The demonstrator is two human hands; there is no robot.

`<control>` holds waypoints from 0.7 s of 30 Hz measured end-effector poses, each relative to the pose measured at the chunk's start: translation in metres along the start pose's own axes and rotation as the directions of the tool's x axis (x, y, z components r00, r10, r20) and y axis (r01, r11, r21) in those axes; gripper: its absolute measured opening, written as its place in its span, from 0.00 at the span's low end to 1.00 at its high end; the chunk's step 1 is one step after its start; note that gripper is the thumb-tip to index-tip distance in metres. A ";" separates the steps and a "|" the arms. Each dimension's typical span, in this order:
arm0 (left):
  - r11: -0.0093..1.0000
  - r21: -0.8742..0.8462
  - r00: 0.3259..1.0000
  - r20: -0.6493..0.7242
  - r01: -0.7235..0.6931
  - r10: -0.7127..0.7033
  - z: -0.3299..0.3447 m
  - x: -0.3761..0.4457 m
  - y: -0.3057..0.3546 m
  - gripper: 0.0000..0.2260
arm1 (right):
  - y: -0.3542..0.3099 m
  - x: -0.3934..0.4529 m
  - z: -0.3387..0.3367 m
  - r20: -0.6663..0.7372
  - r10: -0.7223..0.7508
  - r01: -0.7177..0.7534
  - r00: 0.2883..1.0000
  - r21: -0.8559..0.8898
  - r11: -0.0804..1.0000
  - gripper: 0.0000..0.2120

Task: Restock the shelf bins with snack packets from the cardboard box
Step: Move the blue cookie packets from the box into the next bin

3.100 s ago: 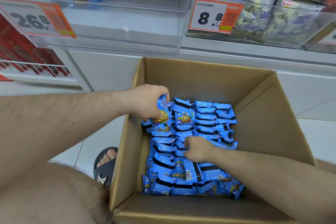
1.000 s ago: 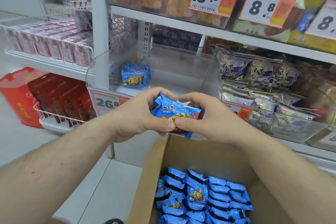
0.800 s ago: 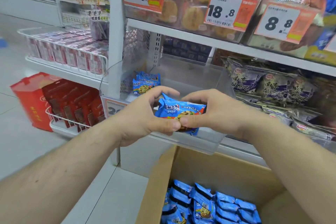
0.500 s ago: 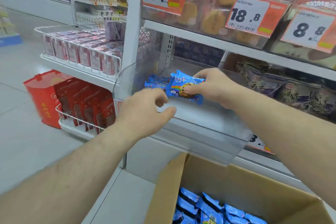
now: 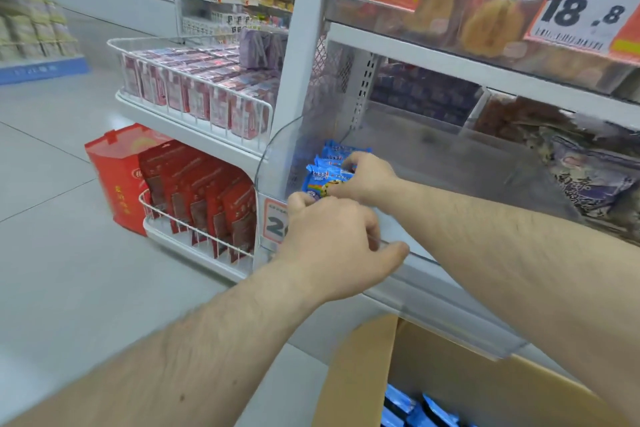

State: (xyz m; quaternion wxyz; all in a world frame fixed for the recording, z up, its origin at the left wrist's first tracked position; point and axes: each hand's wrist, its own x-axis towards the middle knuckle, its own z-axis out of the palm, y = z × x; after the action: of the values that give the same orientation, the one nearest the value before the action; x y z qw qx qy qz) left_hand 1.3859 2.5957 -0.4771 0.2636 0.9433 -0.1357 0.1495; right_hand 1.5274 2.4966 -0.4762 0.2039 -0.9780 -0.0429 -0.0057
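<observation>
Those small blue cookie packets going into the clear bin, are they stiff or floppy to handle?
The blue cookie packets probably feel light and crinkly: the right hand pinches several at once. Their glossy film looks slippery, so they may slide.

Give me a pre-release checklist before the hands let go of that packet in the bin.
1. Right hand grips blue packet: ok.
2. Packet inside clear bin, at its left end: ok.
3. Packet resting on the bin floor: cannot tell.
4. Left hand clear of packet: not ok, fingertips at its lower edge.
5. Room in the bin to the right: ok.
6. Cardboard box stocked with more packets: ok.
</observation>
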 end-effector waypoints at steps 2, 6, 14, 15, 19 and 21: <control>1.000 -0.006 1.000 -0.024 -0.010 0.010 0.001 0.000 0.000 0.19 | -0.003 0.001 0.002 -0.074 0.071 -0.068 0.995 0.040 0.997 0.33; 1.000 -0.004 0.999 -0.042 -0.008 0.008 0.001 0.001 0.001 0.19 | -0.002 0.000 0.002 -0.099 0.189 -0.174 0.977 0.141 0.975 0.39; 1.000 -0.009 1.000 -0.018 0.007 -0.008 0.002 0.001 0.002 0.18 | -0.002 -0.007 -0.002 0.035 0.223 -0.221 0.974 0.362 0.906 0.39; 1.000 -0.010 1.000 -0.017 0.006 -0.006 0.002 0.001 0.003 0.18 | 0.000 -0.008 -0.005 0.043 0.233 -0.233 0.971 0.352 0.906 0.38; 0.999 -0.035 1.000 -0.030 -0.009 0.008 0.000 0.000 0.006 0.15 | 0.009 -0.020 -0.022 0.057 0.274 -0.278 0.960 0.315 0.907 0.36; 0.998 -0.048 0.996 -0.082 -0.038 0.034 -0.002 -0.001 0.010 0.13 | 0.009 -0.038 -0.035 0.022 0.240 -0.240 0.970 0.189 0.952 0.30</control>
State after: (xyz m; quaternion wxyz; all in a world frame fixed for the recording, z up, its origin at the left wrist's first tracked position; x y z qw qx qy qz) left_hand 1.3810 2.5882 -0.4715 0.2896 0.9270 -0.1453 0.1890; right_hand 1.4908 2.4710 -0.4488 0.2955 -0.9520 0.0761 0.0226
